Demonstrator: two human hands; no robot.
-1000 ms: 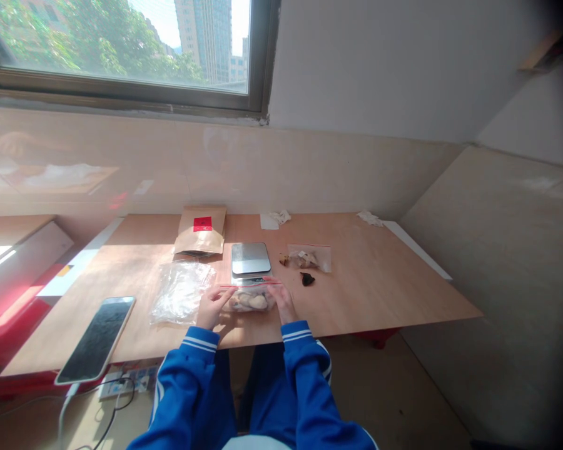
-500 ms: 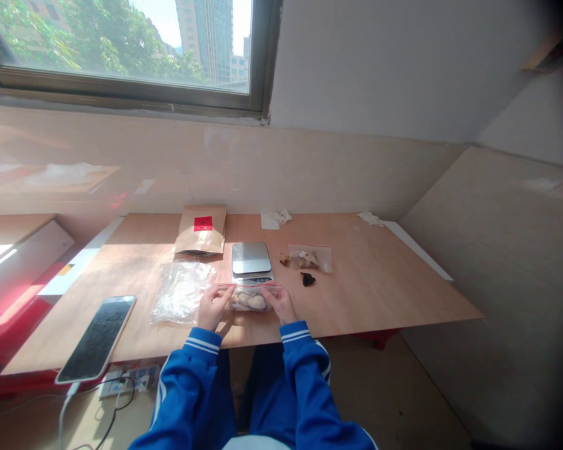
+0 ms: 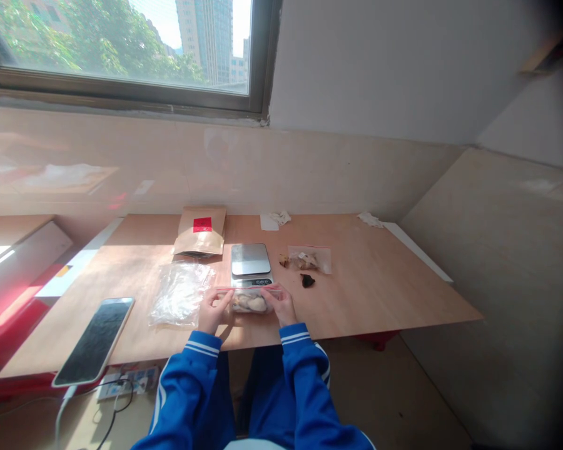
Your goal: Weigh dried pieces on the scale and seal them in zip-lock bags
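Observation:
A clear zip bag (image 3: pixel 251 304) with a red strip along its top holds several pale pieces. Its left end is pinched in my left hand (image 3: pixel 212 309), its right end in my right hand (image 3: pixel 281 304). Just beyond the bag lies a silver kitchen scale (image 3: pixel 251 259) with nothing on its plate. Right of the scale is a second zip bag (image 3: pixel 309 259) with brownish pieces inside, and a small dark piece (image 3: pixel 306 280) lies in front of it.
Clear plastic bags (image 3: pixel 182 294) lie left of the scale, below a brown paper pouch (image 3: pixel 201 232) with a red label. A phone (image 3: pixel 95 340) on a cable is at the table's left front. Crumpled tissues (image 3: pixel 279 217) lie at the back.
Both hands still hold the bag by its top edge. The bag has shifted very slightly, and more of the scale's button panel shows above it.

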